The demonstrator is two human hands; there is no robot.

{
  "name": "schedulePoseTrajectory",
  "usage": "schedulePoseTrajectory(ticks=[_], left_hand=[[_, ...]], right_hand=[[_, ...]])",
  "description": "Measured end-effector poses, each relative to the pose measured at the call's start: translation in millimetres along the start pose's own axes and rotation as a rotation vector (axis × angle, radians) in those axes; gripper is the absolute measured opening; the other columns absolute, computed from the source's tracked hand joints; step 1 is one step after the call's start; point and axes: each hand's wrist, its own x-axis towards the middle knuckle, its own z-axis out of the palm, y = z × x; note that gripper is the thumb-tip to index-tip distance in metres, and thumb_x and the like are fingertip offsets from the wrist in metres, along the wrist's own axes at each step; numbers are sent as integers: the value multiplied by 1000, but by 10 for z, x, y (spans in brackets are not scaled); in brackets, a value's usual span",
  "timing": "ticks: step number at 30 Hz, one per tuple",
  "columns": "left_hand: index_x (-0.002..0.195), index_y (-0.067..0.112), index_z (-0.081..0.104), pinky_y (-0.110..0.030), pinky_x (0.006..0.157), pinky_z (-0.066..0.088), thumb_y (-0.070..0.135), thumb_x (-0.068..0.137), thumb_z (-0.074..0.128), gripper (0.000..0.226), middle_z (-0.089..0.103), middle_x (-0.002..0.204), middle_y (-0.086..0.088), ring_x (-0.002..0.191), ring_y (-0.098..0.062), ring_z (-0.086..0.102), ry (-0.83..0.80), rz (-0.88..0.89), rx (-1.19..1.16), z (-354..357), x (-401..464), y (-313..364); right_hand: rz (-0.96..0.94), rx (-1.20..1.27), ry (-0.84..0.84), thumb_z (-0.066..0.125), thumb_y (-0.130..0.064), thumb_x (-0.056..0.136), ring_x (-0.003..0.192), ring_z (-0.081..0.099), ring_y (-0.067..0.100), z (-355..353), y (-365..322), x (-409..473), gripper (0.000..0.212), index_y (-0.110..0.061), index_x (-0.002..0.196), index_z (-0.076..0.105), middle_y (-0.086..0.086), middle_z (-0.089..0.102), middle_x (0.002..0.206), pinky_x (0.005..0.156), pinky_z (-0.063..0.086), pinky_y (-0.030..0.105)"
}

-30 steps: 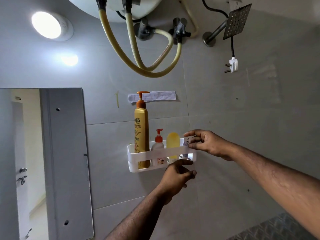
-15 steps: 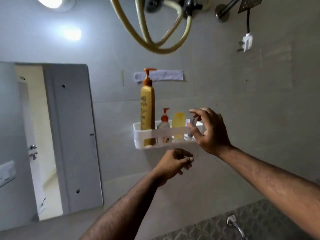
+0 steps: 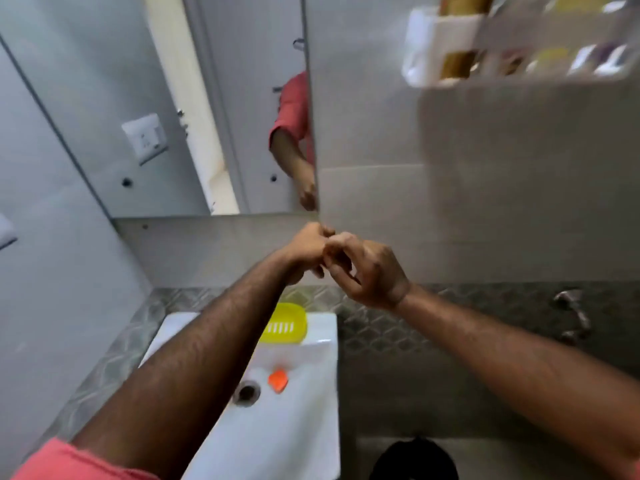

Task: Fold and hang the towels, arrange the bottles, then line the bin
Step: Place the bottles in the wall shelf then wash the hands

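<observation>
Mirror [image 3: 156,98]: upper left of the frame; shows a sliver of the person's red sleeve and one arm, no towels.
Sink [image 3: 277,427]: lower centre, with a yellow soap dish [image 3: 285,323] on its back ledge and a small orange piece [image 3: 278,380] beside the drain.
Left hand [image 3: 304,252]: mid-frame, fingers curled shut, touching the right hand; whether it pinches anything I cannot tell.
Right hand [image 3: 367,271]: just right of it, fingers bent inward against the left; any object between them is hidden.
Dark shape [image 3: 414,460]: bottom edge, cut off; possibly the bin, and no liner can be made out.
Shelf [image 3: 436,46]: upper right, blurred and cropped; the bottles [image 3: 460,60] stand inside it in a row.
Progress: bottles look arranged, so that step seems about finished; bin lining appears left to do.
Towels: none in view, so their folding and hanging cannot be judged.
</observation>
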Motion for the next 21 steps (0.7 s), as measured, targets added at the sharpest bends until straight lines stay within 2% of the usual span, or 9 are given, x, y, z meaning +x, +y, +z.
schedulePoseTrajectory(ticks=[3, 6, 9, 12, 14, 16, 19, 21], left_hand=[[89, 9, 71, -21, 51, 44, 9, 95, 47, 25, 76, 74, -5, 64, -24, 73, -260, -269, 58, -73, -204, -615], [101, 5, 71, -22, 52, 47, 12, 93, 44, 29, 78, 88, -11, 73, -32, 75, -459, -493, 100, -134, -401, -1258], [112, 3, 67, -23, 55, 50, 17, 96, 48, 29, 75, 89, -11, 79, -35, 74, -513, -698, 96, -167, -587, -1910], [109, 8, 64, -25, 57, 52, 24, 101, 50, 22, 74, 93, -7, 83, -33, 76, -529, -758, 20, -160, -677, -2343], [111, 11, 64, -27, 58, 53, 32, 103, 52, 26, 73, 101, -9, 75, -28, 76, -526, -760, -61, -122, -639, -2467], [113, 9, 67, -25, 55, 50, 31, 103, 50, 30, 69, 101, -9, 68, -23, 71, -500, -751, -84, -57, -552, -2579], [101, 3, 70, -24, 57, 44, 20, 96, 48, 28, 66, 90, -8, 59, -21, 62, -389, -731, -71, 107, -461, -2627], [91, 7, 66, -25, 57, 38, 25, 89, 43, 28, 66, 83, -11, 55, -23, 58, -257, -752, -127, 186, -404, -2685]], right_hand=[[150, 171, -154, 59, -19, 89, 72, 66, 27, 600, -128, -372, 19, -23, 108, 59, 3, 72, 89, 60, 52, 38], [215, 252, -402, 56, -20, 84, 71, 64, 23, 1127, -291, -725, 13, -23, 95, 62, -4, 68, 82, 60, 51, 37], [337, 115, -688, 50, -33, 92, 95, 68, 26, 1676, -401, -1015, 24, -30, 116, 56, -5, 72, 106, 73, 51, 38], [477, 11, -926, 46, -38, 101, 118, 62, 29, 2165, -423, -1247, 36, -30, 135, 51, -2, 63, 130, 89, 48, 39], [489, -44, -1046, 46, -37, 101, 120, 61, 31, 2434, -416, -1372, 40, -31, 141, 46, 3, 56, 135, 91, 48, 39], [468, -134, -1155, 48, -33, 101, 122, 58, 33, 2704, -409, -1471, 50, -27, 150, 38, 9, 46, 147, 93, 47, 41], [415, -289, -1199, 45, -26, 103, 125, 54, 31, 2888, -381, -1536, 46, -19, 149, 44, 12, 41, 152, 96, 45, 40], [397, -296, -1186, 44, -25, 103, 125, 54, 30, 3001, -362, -1543, 42, -19, 145, 48, 12, 45, 150, 97, 45, 40]])
